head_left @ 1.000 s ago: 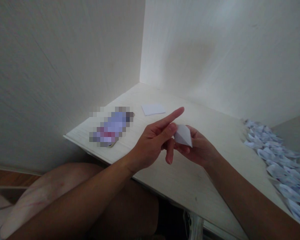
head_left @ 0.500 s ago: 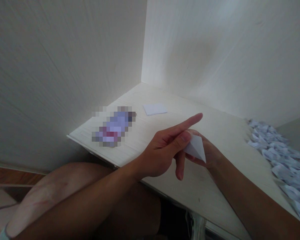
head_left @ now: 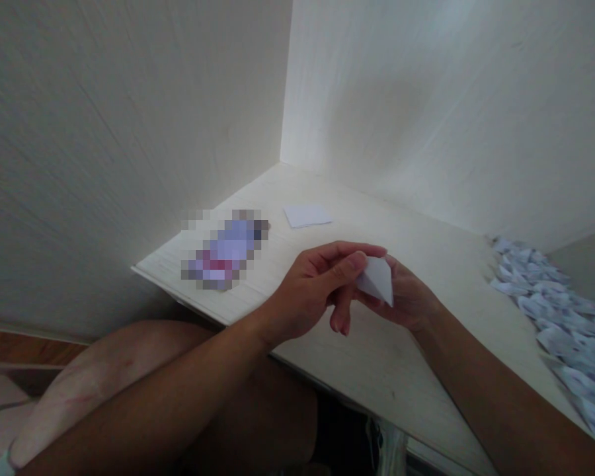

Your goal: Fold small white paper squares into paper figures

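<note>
White counter (head_left: 361, 383) set in a wall corner, bare knee (head_left: 129, 360) by its front edge, lower L of frame. Nearest, around mid-frame: L hand (head_left: 312, 284), grip narrow, pinching a small folded paper (head_left: 379, 281) w/ thumb on the side facing the camera. R hand (head_left: 409, 294) comes in from lower R of frame, curled round the paper's far side; can't tell how tight its grip is, most fingers hidden. Main relation: paper sits just R of L thumb, btwn thumb & R palm, so both hands are right at it, neither clearly nearer. Long axis hard to call, part covered; visible crease slants down-R from thumb to a pointed corner, i.e. away from L grip, toward R wrist. L index reaches over the top edge, tip close to R hand.

Farther: pile of folded papers (head_left: 550, 311), R edge of frame; pixelated phone-like item (head_left: 228, 254), L of centre; flat paper slip (head_left: 307, 215) above hands; pale walls (head_left: 129, 99) behind.
</note>
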Tool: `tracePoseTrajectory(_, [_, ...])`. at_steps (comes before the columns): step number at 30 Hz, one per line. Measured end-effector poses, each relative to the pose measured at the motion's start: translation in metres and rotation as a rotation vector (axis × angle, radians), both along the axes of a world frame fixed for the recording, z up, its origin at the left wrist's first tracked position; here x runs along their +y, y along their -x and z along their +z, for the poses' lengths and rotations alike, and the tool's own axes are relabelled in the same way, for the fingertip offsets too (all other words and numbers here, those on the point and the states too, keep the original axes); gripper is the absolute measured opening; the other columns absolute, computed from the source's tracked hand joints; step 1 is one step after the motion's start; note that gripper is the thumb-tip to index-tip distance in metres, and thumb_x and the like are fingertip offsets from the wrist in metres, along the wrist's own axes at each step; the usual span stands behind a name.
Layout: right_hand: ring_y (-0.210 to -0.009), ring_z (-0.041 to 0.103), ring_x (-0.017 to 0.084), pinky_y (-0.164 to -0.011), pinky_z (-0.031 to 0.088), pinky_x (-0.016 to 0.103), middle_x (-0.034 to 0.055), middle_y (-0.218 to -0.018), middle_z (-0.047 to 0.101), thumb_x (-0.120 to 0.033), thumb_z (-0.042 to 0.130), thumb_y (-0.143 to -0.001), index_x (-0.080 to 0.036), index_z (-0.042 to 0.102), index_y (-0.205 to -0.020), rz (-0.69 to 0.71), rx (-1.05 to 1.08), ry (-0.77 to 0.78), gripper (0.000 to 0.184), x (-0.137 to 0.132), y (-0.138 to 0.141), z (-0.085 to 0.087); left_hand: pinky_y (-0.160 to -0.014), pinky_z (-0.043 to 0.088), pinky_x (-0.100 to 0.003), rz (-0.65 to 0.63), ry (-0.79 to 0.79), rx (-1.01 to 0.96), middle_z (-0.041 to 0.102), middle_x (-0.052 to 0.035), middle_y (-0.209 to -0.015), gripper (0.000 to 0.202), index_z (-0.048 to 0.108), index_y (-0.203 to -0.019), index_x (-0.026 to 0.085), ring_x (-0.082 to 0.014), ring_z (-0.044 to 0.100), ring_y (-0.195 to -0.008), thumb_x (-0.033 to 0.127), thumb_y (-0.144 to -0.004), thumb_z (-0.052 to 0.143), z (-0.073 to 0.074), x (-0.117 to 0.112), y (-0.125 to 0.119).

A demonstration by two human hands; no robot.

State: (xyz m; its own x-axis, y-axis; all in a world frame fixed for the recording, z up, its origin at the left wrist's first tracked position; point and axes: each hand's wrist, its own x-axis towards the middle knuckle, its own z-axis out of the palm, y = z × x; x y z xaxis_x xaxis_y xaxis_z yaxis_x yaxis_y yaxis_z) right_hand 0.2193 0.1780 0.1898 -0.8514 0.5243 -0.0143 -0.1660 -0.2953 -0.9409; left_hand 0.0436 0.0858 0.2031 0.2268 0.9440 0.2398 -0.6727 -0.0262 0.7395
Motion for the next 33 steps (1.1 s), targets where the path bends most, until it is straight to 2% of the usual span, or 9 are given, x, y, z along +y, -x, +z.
tracePoseTrajectory(4, [-0.060,0.064,0.012,-0.060,0.050,0.023,-0.0044,-0.065,0.070,-0.039,0.095,-0.076,-0.023,0.074,-0.084,-0.054,0.057,0.053,0.027,-0.002,0.003,0.002,-0.037,0.050,-0.019,-0.052,0.026,-0.068,0.069,0.0044,-0.058,0.028,0.074,-0.103,0.020,-0.0088,0.052,-0.032,0.045,-0.091,0.080,0.001,0.004,0.001])
tracePoseTrajectory(8, [-0.057,0.062,0.011,-0.059,0.050,0.023,-0.0062,-0.059,0.065,-0.036,0.096,-0.075,-0.025,0.074,-0.076,-0.063,0.054,0.048,0.024,-0.003,0.002,0.005,-0.040,0.053,-0.019,-0.073,0.039,-0.065,0.067,0.0032,-0.056,0.032,0.069,-0.084,0.017,-0.0081,0.053,-0.034,0.046,-0.090,0.081,0.000,0.006,0.000])
tracePoseTrajectory(10, [-0.057,0.062,0.010,-0.057,0.049,0.022,-0.0059,-0.062,0.067,-0.034,0.095,-0.076,-0.025,0.075,-0.075,-0.061,0.053,0.046,0.022,-0.003,0.001,0.006,-0.044,0.055,-0.018,-0.060,0.057,-0.053,0.066,0.0029,-0.056,0.032,0.068,-0.080,0.016,-0.0071,0.055,-0.039,0.043,-0.091,0.081,-0.001,0.007,0.002])
tracePoseTrajectory(14, [-0.072,0.074,0.017,-0.067,0.059,0.031,-0.0031,-0.077,0.077,-0.032,0.091,-0.082,-0.028,0.078,-0.081,-0.002,0.089,0.042,0.014,-0.004,0.003,0.010,-0.049,0.056,-0.017,-0.081,0.106,-0.028,0.066,0.0011,-0.063,0.032,0.071,-0.079,0.014,-0.0071,0.059,-0.050,0.041,-0.088,0.084,-0.003,0.009,0.009])
tracePoseTrajectory(17, [-0.082,0.077,0.021,-0.074,0.062,0.039,-0.0019,-0.088,0.080,-0.031,0.088,-0.085,-0.031,0.079,-0.086,0.054,0.112,0.031,0.009,-0.006,0.004,0.013,-0.050,0.055,-0.017,-0.121,0.139,-0.013,0.065,-0.0001,-0.066,0.033,0.072,-0.080,0.013,-0.0079,0.059,-0.055,0.042,-0.084,0.088,-0.003,0.009,0.013])
tracePoseTrajectory(21, [-0.083,0.076,0.019,-0.074,0.060,0.036,-0.0028,-0.092,0.078,-0.029,0.090,-0.083,-0.031,0.080,-0.086,0.024,0.117,0.011,0.010,-0.003,0.003,0.012,-0.049,0.053,-0.017,-0.125,0.164,-0.009,0.064,0.0007,-0.066,0.034,0.071,-0.082,0.014,-0.0077,0.057,-0.055,0.041,-0.079,0.092,-0.002,0.009,0.014])
tracePoseTrajectory(26, [-0.078,0.072,0.016,-0.070,0.057,0.032,-0.0042,-0.086,0.075,-0.033,0.095,-0.076,-0.033,0.080,-0.084,-0.069,0.070,0.009,0.016,-0.002,0.001,0.011,-0.051,0.051,-0.017,-0.104,0.183,-0.026,0.063,0.0002,-0.068,0.034,0.072,-0.079,0.014,-0.0079,0.056,-0.058,0.041,-0.079,0.092,-0.003,0.009,0.013])
tracePoseTrajectory(29, [-0.072,0.070,0.014,-0.066,0.055,0.028,-0.0055,-0.080,0.074,-0.033,0.099,-0.069,-0.032,0.080,-0.079,-0.138,0.051,0.023,0.021,-0.003,0.003,0.013,-0.059,0.055,-0.020,-0.090,0.229,-0.052,0.066,-0.0017,-0.076,0.034,0.073,-0.079,0.013,-0.0102,0.062,-0.069,0.039,-0.077,0.094,-0.003,0.008,0.012])
tracePoseTrajectory(33, [-0.065,0.065,0.010,-0.062,0.054,0.024,-0.0056,-0.075,0.074,-0.034,0.102,-0.065,-0.029,0.079,-0.074,-0.245,0.017,0.010,0.025,-0.002,0.005,0.013,-0.077,0.060,-0.028,-0.124,0.290,-0.094,0.070,-0.0040,-0.091,0.032,0.075,-0.084,0.014,-0.0150,0.067,-0.087,0.037,-0.076,0.095,-0.002,0.008,0.012])
